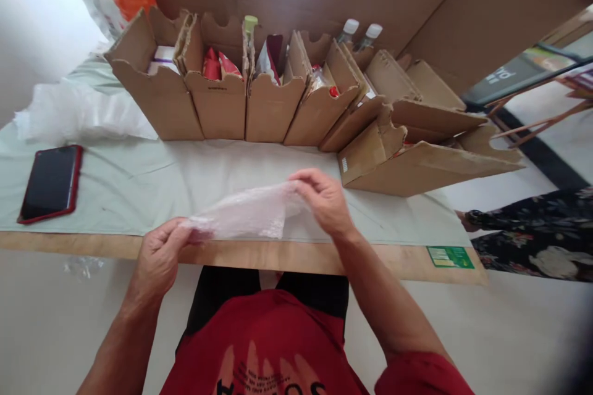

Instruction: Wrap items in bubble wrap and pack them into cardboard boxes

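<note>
Starting far left: black smartphone in a red case [50, 183] lying flat on the pale green cloth-covered bench [139, 185], crumpled heap of clear plastic film [78, 114] just behind it.

Then the left hand [160, 256], out over the bench's front edge, grip closed tight on one end of a thin, crinkly, see-through plastic bag [250, 213]. Looks empty, milky-clear with a faint pinkish tint, a bit wrinkled. Stretched out nearly flat and held just above the bench near its front edge, not resting on it as far as can be told.

Next along, the right hand [324, 200] on the other end, thumb and fingertips pinched narrow on the edge of the film.

Best guess at the step: spreading the bag out between both hands. Flimsy stuff, so probably calls for a light pinch and easing the layers apart rather than yanking.

Behind all this, a row of open brown cardboard boxes [222, 99] with red packets inside and a couple of white-capped bottles [361, 34] poking up at the back. Rightmost boxes tipped over.

Far right, somebody else's dark floral sleeve [532, 234] near the bench corner, well apart from the bag.
</note>
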